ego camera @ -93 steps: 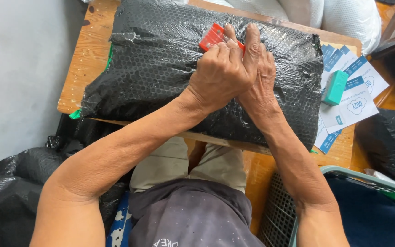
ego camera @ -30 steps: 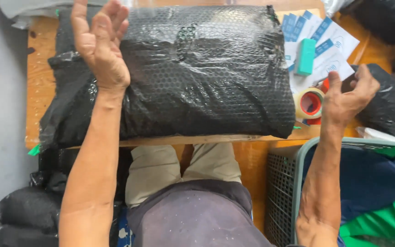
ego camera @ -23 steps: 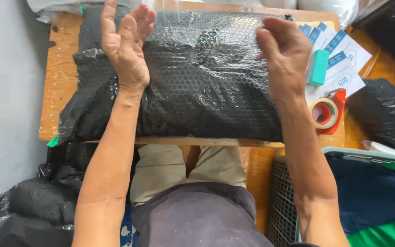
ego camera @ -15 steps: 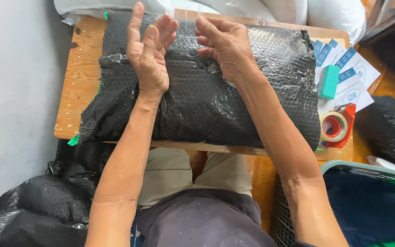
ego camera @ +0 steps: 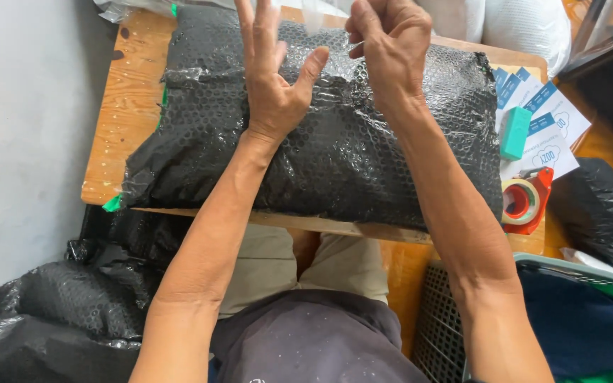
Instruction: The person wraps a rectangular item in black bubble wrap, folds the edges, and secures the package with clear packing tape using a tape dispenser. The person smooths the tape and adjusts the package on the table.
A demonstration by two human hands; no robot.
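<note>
A large package wrapped in black bubble wrap [ego camera: 335,163] covers most of a small wooden table [ego camera: 125,120]. My left hand [ego camera: 274,81] hovers over the package's upper middle, palm toward it and fingers spread, holding nothing. Just to its right, my right hand [ego camera: 390,50] has thumb and forefinger pinched on what looks like a strip of clear tape [ego camera: 318,18] at the package's far edge. The strip is faint and partly cut off by the frame's top.
A red tape dispenser [ego camera: 526,202] lies at the table's right edge, near a teal block [ego camera: 514,132] and white-and-blue label sheets [ego camera: 548,117]. More black-wrapped bundles [ego camera: 51,312] lie on the floor at left and right. A mesh basket [ego camera: 438,333] and a blue-green bag [ego camera: 583,326] stand at lower right.
My right hand left the tape dispenser at the table's right edge and came across to the package's top, pinching shut there. My left hand stayed open above the package.
</note>
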